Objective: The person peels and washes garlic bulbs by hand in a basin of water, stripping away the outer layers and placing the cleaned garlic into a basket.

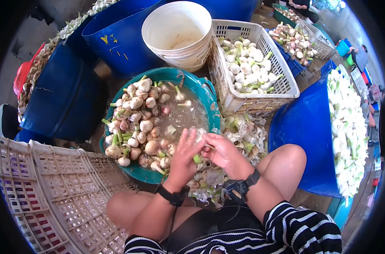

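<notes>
Over the front edge of a green tub (pixel 213 106), my left hand (pixel 184 155) and my right hand (pixel 222 153) meet around one garlic bulb (pixel 199 133). White of the bulb shows between the fingertips, and a green stem end (pixel 197 159) pokes out below. The left fingers lie along the bulb's side, while the right thumb and fingers pinch it; much of it is hidden. Heaped on the left side of the tub are unpeeled garlic bulbs (pixel 135 118) with brownish skins and short green stems. Cloudy water (pixel 186 116) fills the tub's right part.
Behind the tub stand stacked white buckets (pixel 175 53) and a cream crate (pixel 239 101) of peeled garlic (pixel 247 67). Loose skins (pixel 247 131) lie beside the tub. A blue barrel (pixel 302 139) heaped with white garlic is at right; an empty-looking plastic crate (pixel 69 186) leans at left.
</notes>
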Demonstrator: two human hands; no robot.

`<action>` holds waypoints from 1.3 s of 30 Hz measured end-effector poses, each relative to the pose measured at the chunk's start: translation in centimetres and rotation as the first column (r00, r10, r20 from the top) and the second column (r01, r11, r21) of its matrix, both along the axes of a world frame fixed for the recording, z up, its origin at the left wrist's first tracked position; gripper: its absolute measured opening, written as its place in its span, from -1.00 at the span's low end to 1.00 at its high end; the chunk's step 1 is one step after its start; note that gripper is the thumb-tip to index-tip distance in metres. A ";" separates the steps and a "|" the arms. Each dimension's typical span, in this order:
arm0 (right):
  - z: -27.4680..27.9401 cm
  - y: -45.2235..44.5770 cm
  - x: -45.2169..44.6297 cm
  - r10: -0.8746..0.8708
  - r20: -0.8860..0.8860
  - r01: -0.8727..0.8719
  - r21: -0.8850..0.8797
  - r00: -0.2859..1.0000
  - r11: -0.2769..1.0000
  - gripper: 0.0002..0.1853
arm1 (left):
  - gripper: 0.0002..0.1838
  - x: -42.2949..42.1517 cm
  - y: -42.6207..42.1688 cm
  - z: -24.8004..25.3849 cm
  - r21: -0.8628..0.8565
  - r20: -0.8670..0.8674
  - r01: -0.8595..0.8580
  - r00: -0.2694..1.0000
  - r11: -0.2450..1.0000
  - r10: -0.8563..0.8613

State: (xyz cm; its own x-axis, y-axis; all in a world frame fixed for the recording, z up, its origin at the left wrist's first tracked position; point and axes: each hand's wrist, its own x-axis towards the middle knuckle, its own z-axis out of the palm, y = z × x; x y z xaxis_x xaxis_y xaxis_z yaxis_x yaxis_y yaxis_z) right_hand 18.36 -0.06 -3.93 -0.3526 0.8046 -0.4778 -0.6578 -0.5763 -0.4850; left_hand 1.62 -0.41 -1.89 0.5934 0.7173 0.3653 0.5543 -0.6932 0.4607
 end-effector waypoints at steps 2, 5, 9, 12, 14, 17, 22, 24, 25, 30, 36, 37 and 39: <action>1.9 -0.9 -0.2 -0.201 -0.124 0.209 0.048 0.972 0.977 -0.84 | -0.53 0.0 -0.4 -1.9 -0.442 0.610 0.135 0.770 0.887 0.187; 0.3 -2.1 2.5 -0.220 0.034 0.213 0.149 0.975 0.966 -0.82 | -0.66 0.1 0.1 0.9 -0.657 0.747 0.242 0.338 0.714 0.572; -3.1 -2.8 4.4 -0.214 0.887 -0.323 0.360 0.409 0.875 -0.80 | -0.58 -1.2 0.6 0.3 -0.650 0.676 -0.035 0.428 0.759 0.599; 3.1 -1.5 1.1 -0.238 0.909 -0.346 0.358 0.343 0.867 -0.76 | -0.44 0.1 0.2 0.7 -0.249 0.480 -0.297 0.789 0.922 0.384; 5.5 -0.5 -0.7 -0.202 0.898 -0.360 0.352 0.391 0.864 -0.76 | -0.42 0.9 -0.2 1.3 -0.123 0.372 -0.378 0.840 0.918 0.396; 5.0 0.4 -1.9 -0.323 0.928 -0.476 0.372 0.185 0.797 -0.78 | -0.39 0.3 -0.2 1.6 0.014 0.228 -0.307 0.928 0.952 0.296; 2.7 -0.3 -0.5 -0.211 0.971 -0.499 0.239 0.112 0.833 -0.76 | -0.50 1.0 -0.8 1.0 0.010 0.242 -0.268 0.935 0.963 0.257; 0.6 -1.6 0.9 -0.085 0.996 -0.527 0.058 -0.028 0.848 -0.75 | -0.66 1.1 -0.5 0.3 -0.869 0.486 0.056 0.284 0.492 0.826; -0.7 -2.7 1.4 -0.054 0.990 -0.538 -0.025 -0.130 0.843 -0.73 | -0.63 0.6 0.0 0.8 -0.872 0.460 0.259 0.150 0.414 0.875; -2.2 -3.6 3.0 -0.129 0.966 -0.533 -0.010 -0.223 0.846 -0.70 | -0.62 -0.8 0.4 0.3 -0.949 0.272 0.208 0.157 0.238 0.949; 0.6 -0.4 -2.3 -0.399 0.716 -0.377 0.662 0.573 0.647 -0.56 | -0.66 0.2 0.5 -0.7 -0.925 0.293 -0.113 0.395 0.362 0.871; 0.5 -0.9 -2.4 -0.397 0.708 -0.373 0.669 0.584 0.643 -0.56 | -0.71 0.4 1.0 -0.5 -0.951 0.307 0.063 0.157 0.301 0.939; 0.3 -3.5 -1.8 -0.304 0.900 -0.925 0.361 0.312 0.118 -0.35 | -0.72 -2.0 1.2 -1.1 -0.957 0.167 0.244 0.014 0.158 0.986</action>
